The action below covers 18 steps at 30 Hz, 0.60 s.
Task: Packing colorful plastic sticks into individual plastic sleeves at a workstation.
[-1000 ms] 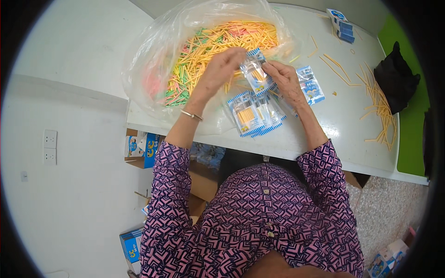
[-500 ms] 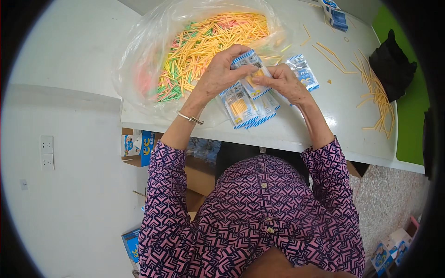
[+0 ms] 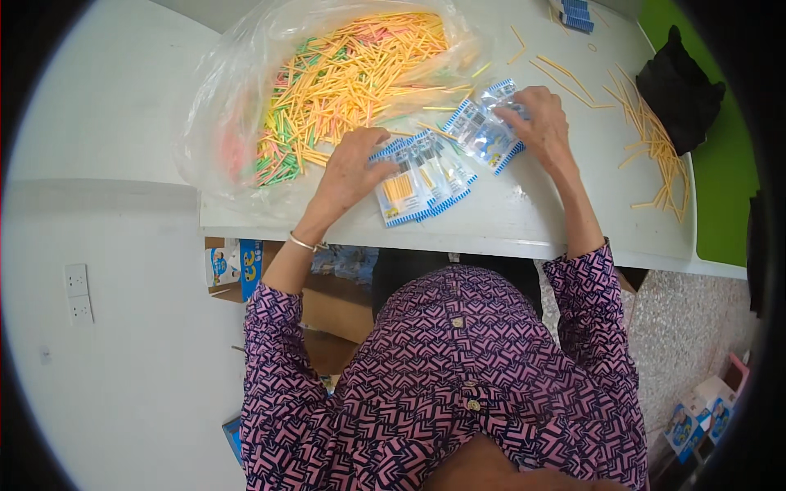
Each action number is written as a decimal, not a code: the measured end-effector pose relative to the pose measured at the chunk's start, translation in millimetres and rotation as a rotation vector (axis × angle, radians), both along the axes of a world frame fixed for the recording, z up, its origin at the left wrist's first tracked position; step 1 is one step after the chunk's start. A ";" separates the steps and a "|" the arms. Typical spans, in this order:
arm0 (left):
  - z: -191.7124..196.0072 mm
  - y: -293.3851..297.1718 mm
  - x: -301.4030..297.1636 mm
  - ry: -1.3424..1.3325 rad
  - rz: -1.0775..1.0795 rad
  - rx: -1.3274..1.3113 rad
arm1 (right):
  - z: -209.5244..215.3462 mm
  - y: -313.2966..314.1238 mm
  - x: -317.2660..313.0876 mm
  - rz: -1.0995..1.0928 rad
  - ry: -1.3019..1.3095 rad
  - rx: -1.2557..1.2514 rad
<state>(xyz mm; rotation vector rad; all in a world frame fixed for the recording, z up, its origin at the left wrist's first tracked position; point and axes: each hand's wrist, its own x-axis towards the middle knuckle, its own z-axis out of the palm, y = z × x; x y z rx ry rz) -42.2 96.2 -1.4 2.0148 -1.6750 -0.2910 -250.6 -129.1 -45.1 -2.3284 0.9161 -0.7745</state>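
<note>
My left hand (image 3: 354, 166) rests with spread fingers on the near stack of small clear packets with blue striped edges (image 3: 419, 182), one of which shows yellow sticks inside. My right hand (image 3: 536, 121) lies further right on a second small group of the same packets (image 3: 485, 132), fingers bent over their far edge. Just beyond both hands a large clear plastic bag (image 3: 327, 90) lies open on the white table (image 3: 532, 221), full of loose yellow, green and pink sticks.
Loose yellow sticks (image 3: 655, 147) are scattered on the table's right part, beside a black cloth bundle (image 3: 678, 92). Blue boxes (image 3: 573, 12) sit at the far edge. Cardboard boxes (image 3: 237, 266) stand under the table at left. More boxes (image 3: 696, 417) are on the floor, lower right.
My hands have come apart. The left one has lowered onto the near packet stack, and the right one has moved right with the packet onto the second group.
</note>
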 end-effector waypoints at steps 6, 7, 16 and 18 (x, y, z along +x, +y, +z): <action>11.0 -16.0 -11.0 -0.091 -0.021 -0.080 | -12.0 24.1 9.4 0.029 0.178 -0.220; 10.9 -19.7 -11.6 -0.090 -0.029 -0.081 | -15.8 22.4 10.6 0.021 0.170 -0.231; 10.6 -70.9 -15.4 0.094 -0.025 -0.297 | 17.1 10.2 5.9 0.217 -0.198 0.099; 13.7 -83.9 -16.5 0.159 -0.069 -0.303 | 36.7 20.2 8.4 0.280 -0.304 0.145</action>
